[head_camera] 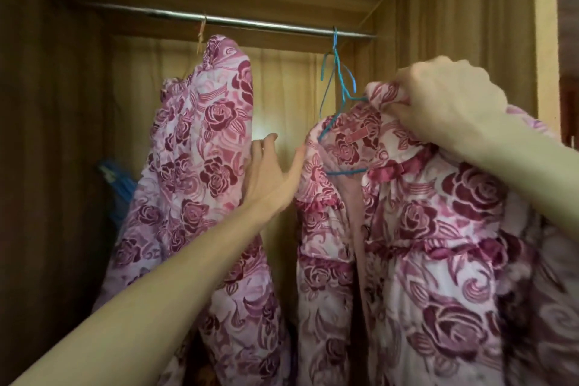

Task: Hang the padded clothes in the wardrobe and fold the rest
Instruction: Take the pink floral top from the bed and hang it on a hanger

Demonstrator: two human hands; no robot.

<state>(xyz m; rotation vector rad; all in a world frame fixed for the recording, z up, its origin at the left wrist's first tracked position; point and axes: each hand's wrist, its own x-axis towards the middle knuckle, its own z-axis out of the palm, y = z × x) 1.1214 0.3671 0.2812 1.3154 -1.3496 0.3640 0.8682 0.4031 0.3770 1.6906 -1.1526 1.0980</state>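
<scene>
The padded jacket (407, 229) with the rose print sits on a blue wire hanger (338, 97) already hooked on the rail (219, 19), filling the frame around 4 o'clock. Looks soft, bulky and probably a bit heavy for thin wire, so I'd hold it by the collar or shoulder. The right hand (438, 97) pinches the collar fabric at 2 o'clock – the left hand (272, 172), fingers spread wide, sits between it and the padded trousers (194, 166) hung at 10 o'clock in the wardrobe (470, 25)
</scene>
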